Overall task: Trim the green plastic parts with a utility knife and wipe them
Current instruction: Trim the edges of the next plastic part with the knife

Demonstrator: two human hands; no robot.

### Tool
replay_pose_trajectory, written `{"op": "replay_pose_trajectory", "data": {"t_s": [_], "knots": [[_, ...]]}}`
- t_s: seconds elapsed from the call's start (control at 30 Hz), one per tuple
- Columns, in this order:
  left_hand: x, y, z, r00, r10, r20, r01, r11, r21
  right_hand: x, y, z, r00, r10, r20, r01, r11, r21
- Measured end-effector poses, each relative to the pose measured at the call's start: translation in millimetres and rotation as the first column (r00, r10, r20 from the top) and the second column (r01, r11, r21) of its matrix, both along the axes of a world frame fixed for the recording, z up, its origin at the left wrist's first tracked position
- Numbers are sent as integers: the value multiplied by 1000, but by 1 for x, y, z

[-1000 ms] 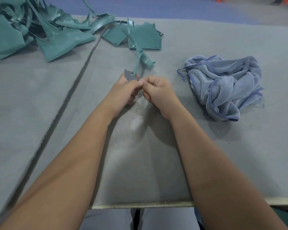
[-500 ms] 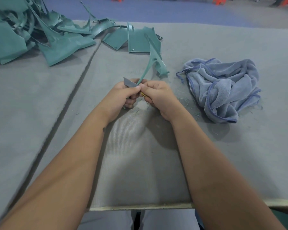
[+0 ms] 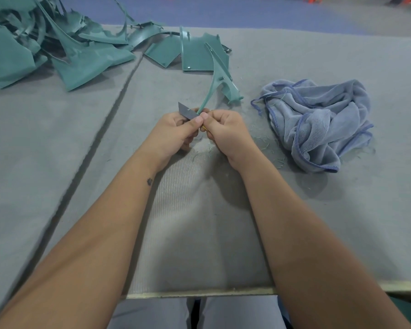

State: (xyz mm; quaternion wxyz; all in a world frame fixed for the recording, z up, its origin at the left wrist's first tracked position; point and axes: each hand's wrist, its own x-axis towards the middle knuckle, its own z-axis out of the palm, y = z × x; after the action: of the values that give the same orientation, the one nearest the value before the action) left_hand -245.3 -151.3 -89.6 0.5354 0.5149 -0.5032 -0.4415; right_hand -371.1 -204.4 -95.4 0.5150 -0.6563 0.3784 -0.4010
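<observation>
Centrally, left hand (image 3: 173, 131) pinches the green part (image 3: 220, 77), right hand (image 3: 226, 131) grips the knife (image 3: 186, 113); cloth (image 3: 318, 122) lies rightward.

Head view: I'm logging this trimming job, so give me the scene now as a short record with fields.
left hand: grips the knife blade
right hand: pinches the narrow end of the green part
blade and part: meet between the thumbs
cloth: blue, crumpled, right of the hands, untouched
green pile: far left of the table
shavings: scattered near the right hand

Left grip (image 3: 173, 131) and right grip (image 3: 223, 129) curled, thumbs touching
</observation>
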Motion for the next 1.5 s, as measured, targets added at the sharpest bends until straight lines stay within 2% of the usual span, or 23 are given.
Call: {"op": "replay_pose_trajectory", "data": {"t_s": [0.17,0.4,0.53,0.7,0.8,0.87,0.93,1.03,1.17,1.3,1.4,1.5], "knots": [[-3,-1,0,998,62,17,-62,998,1,-1,1,1,1000,-18,4,18,1000,-9],[-7,-3,3,989,138,-51,-135,989,59,3,2,-1,998,-57,22,57,998,-22],[-12,-4,3,976,216,12,-216,976,-8,2,-2,-2,990,-102,98,100,995,27],[-10,-2,1,987,151,49,-150,988,-23,-2,-8,-1,967,-159,200,137,984,118],[-9,0,2,986,141,85,-143,990,8,-1,-10,0,953,-228,198,201,968,149],[-8,1,3,976,145,164,-148,989,8,-1,-12,1,928,-269,257,209,948,238],[-6,1,4,957,159,242,-165,986,7,-4,-13,2,911,-242,333,143,945,294],[-4,1,9,962,149,228,-162,986,41,-8,-12,1,925,-92,370,-7,966,257],[-3,0,12,975,93,201,-111,991,79,-8,-8,1,964,51,260,-96,983,159],[-2,-1,15,961,61,270,-74,996,38,-5,-4,2,984,102,147,-116,989,91],[-3,-1,16,974,43,224,-58,996,64,-5,-4,2,983,124,136,-135,988,71],[-7,-2,14,993,68,97,-78,992,104,-5,-7,2,986,129,105,-136,989,65]]}}
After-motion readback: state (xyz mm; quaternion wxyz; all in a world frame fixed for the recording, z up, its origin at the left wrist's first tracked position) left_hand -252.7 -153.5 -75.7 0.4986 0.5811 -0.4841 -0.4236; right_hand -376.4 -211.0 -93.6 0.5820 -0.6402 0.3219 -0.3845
